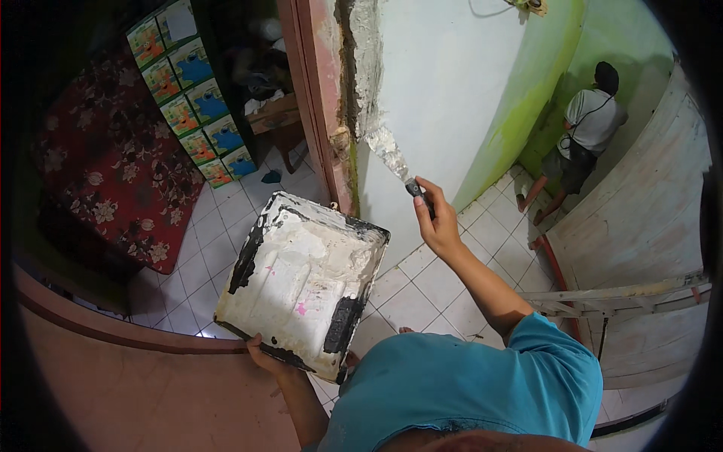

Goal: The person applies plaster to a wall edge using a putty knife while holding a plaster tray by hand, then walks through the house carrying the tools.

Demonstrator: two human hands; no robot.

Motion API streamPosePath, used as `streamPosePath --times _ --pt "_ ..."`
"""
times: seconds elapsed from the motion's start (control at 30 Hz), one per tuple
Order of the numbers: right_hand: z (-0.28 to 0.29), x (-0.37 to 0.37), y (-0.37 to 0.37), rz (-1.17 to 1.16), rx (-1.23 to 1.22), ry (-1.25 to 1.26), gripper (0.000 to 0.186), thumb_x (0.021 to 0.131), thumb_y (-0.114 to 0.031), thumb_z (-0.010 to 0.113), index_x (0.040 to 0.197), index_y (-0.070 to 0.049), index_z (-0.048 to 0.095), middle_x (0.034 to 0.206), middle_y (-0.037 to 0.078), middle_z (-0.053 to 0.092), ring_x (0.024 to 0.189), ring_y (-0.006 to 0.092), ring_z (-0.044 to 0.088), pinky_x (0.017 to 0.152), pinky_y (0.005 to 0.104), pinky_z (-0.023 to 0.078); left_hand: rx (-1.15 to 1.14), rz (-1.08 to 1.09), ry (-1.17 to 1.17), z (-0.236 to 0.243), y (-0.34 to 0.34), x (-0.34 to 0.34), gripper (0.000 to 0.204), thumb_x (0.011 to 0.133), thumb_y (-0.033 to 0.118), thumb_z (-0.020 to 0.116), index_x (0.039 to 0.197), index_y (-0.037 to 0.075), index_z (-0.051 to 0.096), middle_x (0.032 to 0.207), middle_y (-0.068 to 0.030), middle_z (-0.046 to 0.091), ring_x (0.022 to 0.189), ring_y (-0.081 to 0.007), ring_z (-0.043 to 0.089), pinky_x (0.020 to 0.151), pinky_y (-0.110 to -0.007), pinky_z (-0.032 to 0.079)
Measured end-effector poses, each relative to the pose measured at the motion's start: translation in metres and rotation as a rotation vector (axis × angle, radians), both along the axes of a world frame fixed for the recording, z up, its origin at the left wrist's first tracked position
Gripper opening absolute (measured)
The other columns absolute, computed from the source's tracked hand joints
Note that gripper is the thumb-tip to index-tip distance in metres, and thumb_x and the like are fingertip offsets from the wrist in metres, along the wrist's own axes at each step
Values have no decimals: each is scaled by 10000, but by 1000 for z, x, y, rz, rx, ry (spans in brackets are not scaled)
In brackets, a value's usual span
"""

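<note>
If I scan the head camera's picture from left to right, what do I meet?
Dark red floral fabric, a cabinet with colourful drawer fronts, a smeared tray, a scraper, a person in a light shirt.

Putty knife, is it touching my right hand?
Touching: the head view shows the right hand gripping the putty knife by its black handle.

From where I stood, the floor point(418, 300) was laid with white square tiles, thin dark joints running between them. A tall drawer unit point(194, 98) with green-edged picture fronts stood on it. Just right of the unit's base lay a small dark item point(272, 176), too indistinct to name. Well to the unit's right, another person point(591, 120) stood on the tiles.
</note>
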State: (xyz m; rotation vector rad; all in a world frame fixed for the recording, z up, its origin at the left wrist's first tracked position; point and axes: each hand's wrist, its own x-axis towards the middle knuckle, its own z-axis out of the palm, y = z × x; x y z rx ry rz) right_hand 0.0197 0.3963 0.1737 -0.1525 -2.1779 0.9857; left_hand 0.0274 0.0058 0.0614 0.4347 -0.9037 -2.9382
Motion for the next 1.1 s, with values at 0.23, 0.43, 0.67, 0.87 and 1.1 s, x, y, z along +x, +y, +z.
streamPosePath --times 0.23,0.43,0.67,0.87,1.1 --pt "50 -7 2 -58 458 250 337 950 -121 684 1284 -89 644 839 80 676 603 216 612 550 334 483 6 11 -86 -5 -15 -14 743 779 315 583 1444 17 437 1355 -172 528 1250 -358 532 1039 -477 459" --pt "108 -15 -24 -157 831 56 379 920 -148 700 1296 -176 660 762 43 592 609 245 613 530 384 490 -38 -12 -45 -18 -36 -26 772 763 316 577 1453 3 425 1356 -192 524 1278 -375 525 1071 -490 445" --pt "121 -38 -59 -145 994 -1 360 941 -179 673 1300 -204 661 787 35 596 652 240 623 528 392 494 65 -46 -57 -36 -63 -43 780 754 297 581 1456 -2 420 1373 -203 527 1282 -391 530 1089 -505 443" --pt "116 -48 -54 -28 867 -53 335 950 -168 672 1284 -195 664 830 41 631 679 243 631 596 383 520 179 -152 -31 -38 -76 -51 807 752 300 591 1479 10 397 1418 -204 500 1323 -403 498 1115 -519 422" --pt "105 -76 6 252 597 -43 350 953 -83 685 1297 -136 651 1034 92 699 848 262 655 737 345 543 136 -150 -3 -35 -79 -52 825 756 305 600 1498 21 377 1420 -215 492 1328 -409 491 1115 -526 419"
